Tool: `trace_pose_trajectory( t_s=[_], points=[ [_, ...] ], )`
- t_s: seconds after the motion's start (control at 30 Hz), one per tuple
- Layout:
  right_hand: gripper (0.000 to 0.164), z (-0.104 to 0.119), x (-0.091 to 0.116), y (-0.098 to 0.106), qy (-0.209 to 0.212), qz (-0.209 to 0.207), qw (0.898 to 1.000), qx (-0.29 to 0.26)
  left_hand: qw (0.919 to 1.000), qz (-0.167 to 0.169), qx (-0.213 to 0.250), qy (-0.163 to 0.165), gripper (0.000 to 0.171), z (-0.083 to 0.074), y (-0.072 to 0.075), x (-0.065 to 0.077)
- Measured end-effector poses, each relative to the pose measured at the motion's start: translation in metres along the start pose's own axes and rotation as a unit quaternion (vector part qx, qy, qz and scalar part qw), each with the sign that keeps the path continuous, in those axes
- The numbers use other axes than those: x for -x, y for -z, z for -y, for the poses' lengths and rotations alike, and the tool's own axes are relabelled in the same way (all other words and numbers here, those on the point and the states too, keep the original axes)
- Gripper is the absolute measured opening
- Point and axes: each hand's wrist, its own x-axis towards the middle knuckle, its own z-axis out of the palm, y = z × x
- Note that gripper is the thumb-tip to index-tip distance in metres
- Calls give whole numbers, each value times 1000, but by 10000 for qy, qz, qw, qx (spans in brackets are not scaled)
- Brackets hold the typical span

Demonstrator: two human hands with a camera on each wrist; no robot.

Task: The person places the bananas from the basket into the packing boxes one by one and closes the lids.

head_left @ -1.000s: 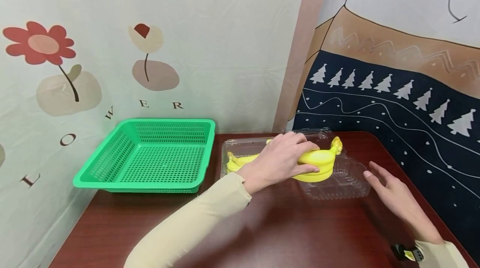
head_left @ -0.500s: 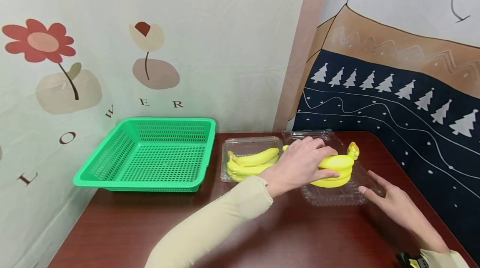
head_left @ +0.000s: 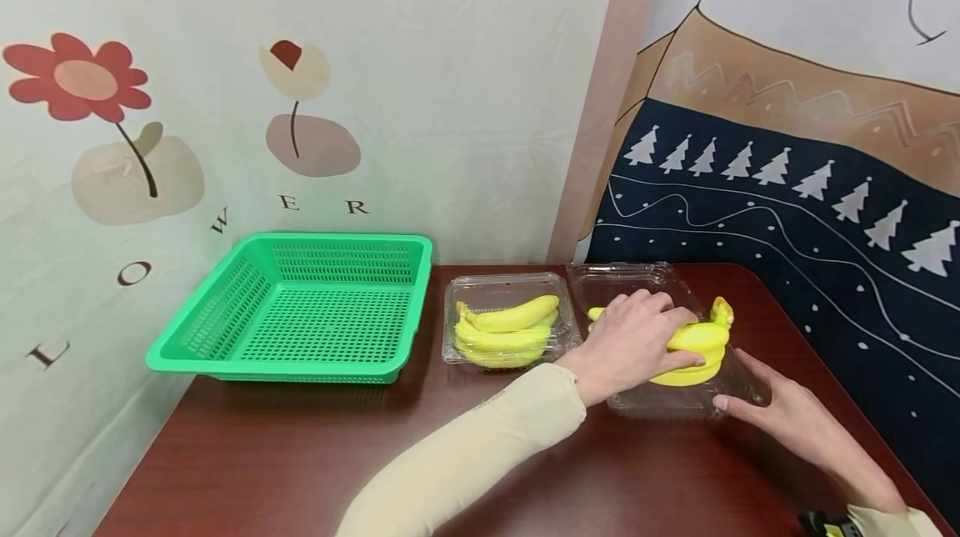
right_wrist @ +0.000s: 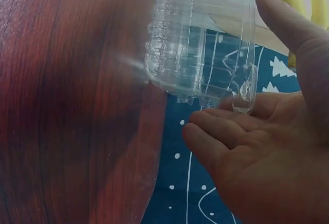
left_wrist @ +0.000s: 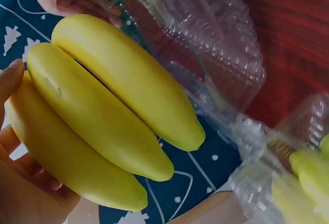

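Observation:
My left hand [head_left: 630, 341] grips a bunch of yellow bananas [head_left: 701, 345] from above, thumb on the near side. Under the bunch in the head view is an opened clear plastic clamshell container [head_left: 660, 401]. The left wrist view shows three fruits of the bunch [left_wrist: 103, 113] side by side, their tips pointing away from the palm. At the container's right end is my right hand [head_left: 795, 420], thumb and fingers spread either side of its edge. In the right wrist view the fingers [right_wrist: 221, 131] lie nearly straight at the container's corner [right_wrist: 205, 75].
Left of the opened container, a second clear container [head_left: 566, 337] holds more bananas [head_left: 502, 337]. A green perforated basket [head_left: 322, 370] stands at the back left of the dark red table [head_left: 315, 437]. Printed cloth [head_left: 480, 103] hangs behind the table and along its right side.
My left hand has carried the bananas rightward, over the opened container, uncovering the second container of bananas. My right hand has come to that container's right edge and shifted slightly down.

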Motion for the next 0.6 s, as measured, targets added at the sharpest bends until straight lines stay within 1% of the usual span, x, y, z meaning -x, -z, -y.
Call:
trace_pose_trajectory(
  t_s=[0.2, 0.47, 0.6],
  points=[
    [102, -3, 1, -2, 10, 119, 9999, -88, 9999, -39, 30, 141, 51, -3, -15, -5],
    [100, -5, 3, -6, 242, -24, 9997, -52, 9996, -90, -180, 215, 50, -8, -30, -10],
    [101, -6, 3, -7, 290, -78, 9995, -14, 9993, -104, -243, 249, 49, -12, -37, -13]
  ],
)
